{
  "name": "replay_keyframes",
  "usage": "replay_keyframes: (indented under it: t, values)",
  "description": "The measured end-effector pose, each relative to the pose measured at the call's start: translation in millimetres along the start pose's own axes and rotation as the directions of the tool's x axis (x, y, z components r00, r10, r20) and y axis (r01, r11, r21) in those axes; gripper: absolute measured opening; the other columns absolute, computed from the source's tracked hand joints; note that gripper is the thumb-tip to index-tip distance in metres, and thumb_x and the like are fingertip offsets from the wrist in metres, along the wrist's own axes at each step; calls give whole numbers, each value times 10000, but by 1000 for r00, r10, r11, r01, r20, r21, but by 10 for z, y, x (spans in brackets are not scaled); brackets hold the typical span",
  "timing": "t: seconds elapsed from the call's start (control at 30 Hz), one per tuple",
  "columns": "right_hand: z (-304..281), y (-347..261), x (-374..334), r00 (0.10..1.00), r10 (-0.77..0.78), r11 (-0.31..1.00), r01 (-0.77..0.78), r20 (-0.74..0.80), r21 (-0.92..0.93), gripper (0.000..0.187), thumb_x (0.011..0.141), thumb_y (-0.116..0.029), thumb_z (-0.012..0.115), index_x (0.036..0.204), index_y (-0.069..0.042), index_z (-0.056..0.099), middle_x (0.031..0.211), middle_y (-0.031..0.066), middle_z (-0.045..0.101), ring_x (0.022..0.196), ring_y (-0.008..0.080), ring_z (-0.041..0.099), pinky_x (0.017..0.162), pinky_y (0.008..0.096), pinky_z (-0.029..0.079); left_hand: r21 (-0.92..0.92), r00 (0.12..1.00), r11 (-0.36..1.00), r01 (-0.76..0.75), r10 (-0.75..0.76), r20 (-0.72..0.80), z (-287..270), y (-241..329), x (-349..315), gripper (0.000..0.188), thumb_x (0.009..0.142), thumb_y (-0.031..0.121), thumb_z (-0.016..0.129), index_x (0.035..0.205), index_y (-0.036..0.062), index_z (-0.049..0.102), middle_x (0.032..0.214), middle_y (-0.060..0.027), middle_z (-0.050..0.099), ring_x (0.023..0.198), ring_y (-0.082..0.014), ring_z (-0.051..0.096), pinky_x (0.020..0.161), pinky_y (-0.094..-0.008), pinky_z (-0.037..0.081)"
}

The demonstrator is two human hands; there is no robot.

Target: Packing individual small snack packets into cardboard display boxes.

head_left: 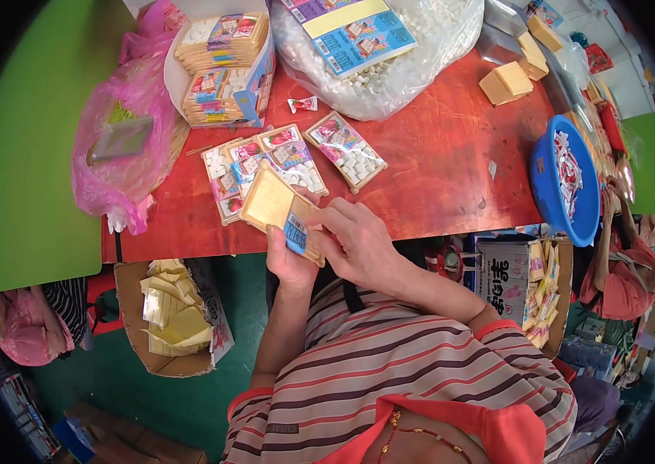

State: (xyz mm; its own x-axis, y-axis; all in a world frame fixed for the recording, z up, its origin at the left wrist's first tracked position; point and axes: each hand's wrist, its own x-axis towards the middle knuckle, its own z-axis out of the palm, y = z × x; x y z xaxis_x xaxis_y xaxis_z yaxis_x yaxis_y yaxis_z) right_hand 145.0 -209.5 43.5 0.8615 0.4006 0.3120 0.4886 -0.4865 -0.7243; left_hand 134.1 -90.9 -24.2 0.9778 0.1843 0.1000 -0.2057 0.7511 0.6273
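A small shallow tan tray, with a blue printed label across its lower part, is tilted above the table's front edge. My left hand grips it from below, the thumb against its side. My right hand has its fingers bent and pressed onto the tray's right edge beside the label; the fingertips are partly hidden. Just beyond lie several filled packs of white cubes with printed labels. A separate pack sits to their right, and a small wrapped sweet lies behind them.
A box of stacked packs stands at the back left, beside a pink plastic bag. Behind is a clear bag of white cubes with label sheets on top. Rightward are tan trays and a blue basin. Cartons stand below.
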Motion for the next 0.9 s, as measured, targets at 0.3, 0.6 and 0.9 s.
replay_keyframes:
  t: [0.3,0.6,0.9]
  values:
    - [-62,-23,192,992,-123,968,121,2,-221,226,757,-103,694,981,-98,658,953,43,561,908,214,546,793,362,350,16,993,997,76,-78,84,-40,-5,-36,790,916,588,438,1428,-4,328,1363,-145,462,1278,-285,452,1071,-413,355]
    - [-51,15,221,996,-80,981,87,50,-172,227,709,-104,719,920,-98,633,979,49,544,970,229,530,848,383,331,15,990,994,105,-106,98,-24,0,-58,742,955,550,380,1477,35,271,1412,-129,431,1306,-275,435,1085,-410,349]
    - [-109,131,256,989,-72,994,82,125,-71,151,729,-98,697,853,-93,611,990,39,554,985,219,529,889,379,315,3,985,993,120,-119,121,-14,-37,-62,756,951,542,393,1484,25,250,1440,-141,404,1331,-284,413,1100,-423,334]
